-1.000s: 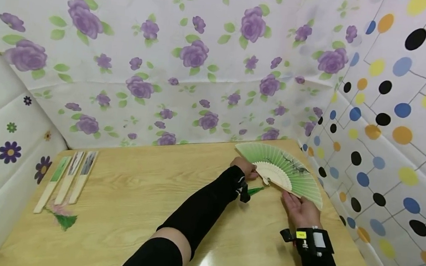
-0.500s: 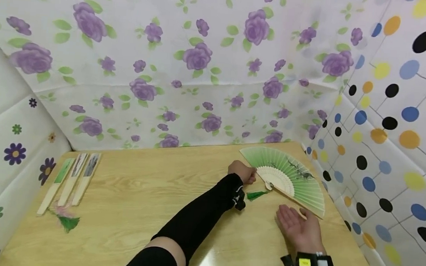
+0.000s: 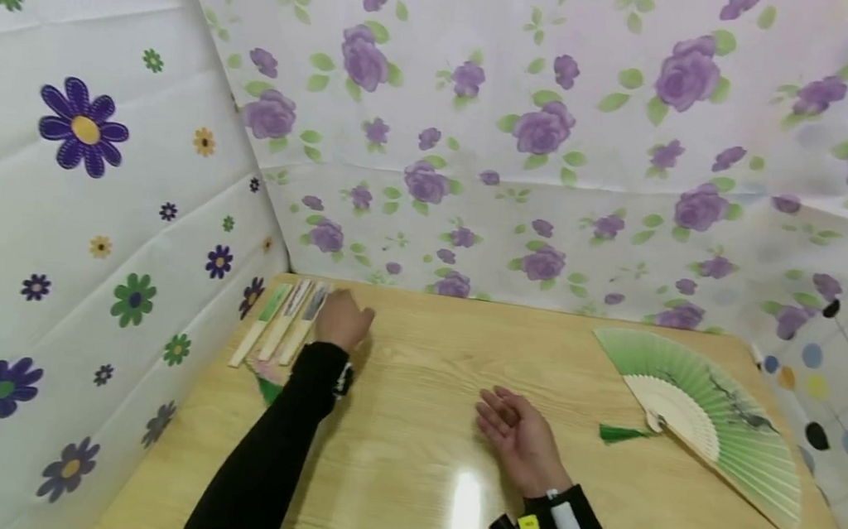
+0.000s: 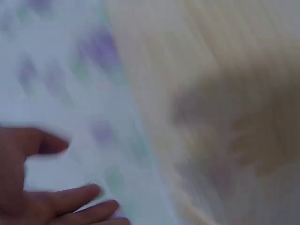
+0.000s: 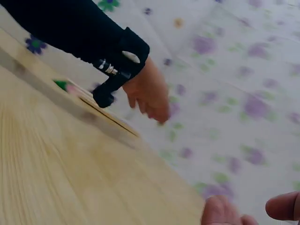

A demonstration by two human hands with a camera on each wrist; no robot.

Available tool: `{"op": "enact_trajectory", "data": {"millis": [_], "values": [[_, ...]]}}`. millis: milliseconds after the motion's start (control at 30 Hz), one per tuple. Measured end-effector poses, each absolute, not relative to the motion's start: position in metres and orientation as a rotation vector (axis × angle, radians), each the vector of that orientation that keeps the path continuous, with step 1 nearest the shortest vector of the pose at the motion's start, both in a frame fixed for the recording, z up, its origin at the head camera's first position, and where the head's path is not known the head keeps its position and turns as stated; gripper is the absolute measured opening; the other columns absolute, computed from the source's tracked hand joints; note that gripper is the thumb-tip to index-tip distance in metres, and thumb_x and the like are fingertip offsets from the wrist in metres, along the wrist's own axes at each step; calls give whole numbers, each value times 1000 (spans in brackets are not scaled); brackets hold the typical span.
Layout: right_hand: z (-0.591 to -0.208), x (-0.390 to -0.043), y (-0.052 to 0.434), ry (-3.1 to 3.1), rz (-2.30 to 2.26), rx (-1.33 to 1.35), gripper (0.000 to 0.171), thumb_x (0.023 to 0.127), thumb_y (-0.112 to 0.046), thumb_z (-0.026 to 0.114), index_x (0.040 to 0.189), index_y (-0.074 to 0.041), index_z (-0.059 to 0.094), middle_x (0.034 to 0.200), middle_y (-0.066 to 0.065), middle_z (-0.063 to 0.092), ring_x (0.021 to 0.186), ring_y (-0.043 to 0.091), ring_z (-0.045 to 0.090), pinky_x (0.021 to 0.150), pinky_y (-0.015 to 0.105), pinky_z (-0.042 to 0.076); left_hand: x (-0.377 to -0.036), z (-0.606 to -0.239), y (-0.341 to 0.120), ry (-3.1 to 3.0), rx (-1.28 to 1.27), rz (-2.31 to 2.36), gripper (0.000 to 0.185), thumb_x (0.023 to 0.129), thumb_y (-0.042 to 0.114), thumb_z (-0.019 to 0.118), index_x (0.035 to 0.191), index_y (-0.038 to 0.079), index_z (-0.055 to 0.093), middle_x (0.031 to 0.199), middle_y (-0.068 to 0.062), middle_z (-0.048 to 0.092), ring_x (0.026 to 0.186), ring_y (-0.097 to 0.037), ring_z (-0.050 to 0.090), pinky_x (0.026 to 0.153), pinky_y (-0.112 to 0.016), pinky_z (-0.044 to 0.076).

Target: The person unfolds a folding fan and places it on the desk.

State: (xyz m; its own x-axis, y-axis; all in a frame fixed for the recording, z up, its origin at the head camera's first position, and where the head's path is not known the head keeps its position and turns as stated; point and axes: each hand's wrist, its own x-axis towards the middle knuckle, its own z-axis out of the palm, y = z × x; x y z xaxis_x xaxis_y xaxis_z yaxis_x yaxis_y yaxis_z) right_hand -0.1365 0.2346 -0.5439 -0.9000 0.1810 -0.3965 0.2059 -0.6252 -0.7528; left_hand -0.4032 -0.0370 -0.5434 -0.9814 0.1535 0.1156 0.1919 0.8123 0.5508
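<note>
My left hand [image 3: 343, 320] hovers at the far left of the table, overlapping the upper end of the grey-topped folded fan [image 3: 296, 342]. In the left wrist view its fingers [image 4: 77, 196] are extended with the thumb apart, holding nothing. Beside that fan lie a folded fan with a dark-patterned top [image 3: 278, 334] and a green-topped folded fan [image 3: 258, 328]. Mid-table, my right hand [image 3: 522, 442] is palm up, fingers loosely bent and nothing in it. A green hand fan [image 3: 742, 443] with a pale ribbed base lies spread out on the right.
A green tassel [image 3: 623, 434] trails left from the spread fan. Pink and green tassels [image 3: 268, 389] lie below the folded ones. Purple-flowered cloth [image 3: 463, 243] backs the wooden table [image 3: 413, 396]; daisy-print cloth [image 3: 72, 270] and dotted cloth [image 3: 844, 389] stand at the sides.
My left hand has left the spread fan and crossed leftward to the folded fans. My right hand has let go of the fan's edge and drawn back left. The head view has turned left.
</note>
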Motion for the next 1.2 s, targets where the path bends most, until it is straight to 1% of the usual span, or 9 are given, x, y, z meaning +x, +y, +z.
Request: {"op": "enact_trajectory", "data": {"millis": [133,233,300,467,600,800,933,1067,1200], "values": [[-557,-165,190,1316,-2705,622,53,121,-23,52,166,4,40,132,4,80,119,16,78,105,30,67,-430,-584,-109,-3204,-371,-627,64,110,46,63,123,-16,75,166,-46,47,133,-57,67,105,-61,63],[-562,-175,171,1320,-2689,602,52,121,-23,51,164,4,40,133,5,78,120,16,77,103,29,67,-423,-601,-128,-3202,-519,-533,52,110,43,64,74,6,73,127,-41,74,83,-42,73,67,-43,56],[-564,-173,169,1342,-2677,600,52,121,-24,51,164,3,40,134,4,77,119,14,77,102,28,67,-405,-609,-122,-3097,-568,-550,47,107,33,67,63,15,63,94,-27,78,68,-31,66,62,-37,48],[-562,-170,170,1363,-2668,602,52,121,-28,55,163,0,42,130,0,77,113,11,76,99,27,66,-334,-592,-98,-2874,-691,-686,6,99,10,77,94,7,79,90,-14,75,77,-31,69,67,-45,58],[-559,-167,168,1451,-2623,572,46,120,-27,57,158,-2,48,128,-1,77,108,9,76,94,25,67,-293,-574,-81,-2925,-700,-740,47,94,1,89,139,3,74,114,-25,68,80,-32,67,62,-46,58],[-547,-165,162,1780,-2426,440,42,116,-16,65,151,6,57,134,9,78,102,11,77,83,24,68,-288,-595,-70,-3070,-786,-779,27,101,20,85,110,-1,71,84,-10,64,64,-19,57,55,-34,44],[-536,-167,165,2064,-2371,457,41,114,-15,68,148,6,62,142,21,73,109,16,74,86,32,69,-272,-558,-47,-3050,-1028,-1221,19,108,19,74,102,2,70,82,-9,66,66,-16,56,59,-31,45],[-526,-165,175,2212,-2324,441,47,118,-26,66,157,-1,61,152,23,70,118,18,72,90,35,68,-242,-514,-10,-2870,-1093,-2033,22,112,12,71,124,-7,74,101,-23,79,78,-16,74,73,-39,70],[-520,-160,185,2212,-2336,362,48,121,-34,60,158,-3,64,156,21,71,117,18,76,86,29,64,-220,-511,15,-2755,-1045,-2263,27,113,14,71,133,-4,77,110,-24,83,84,-15,77,79,-39,71]]}}
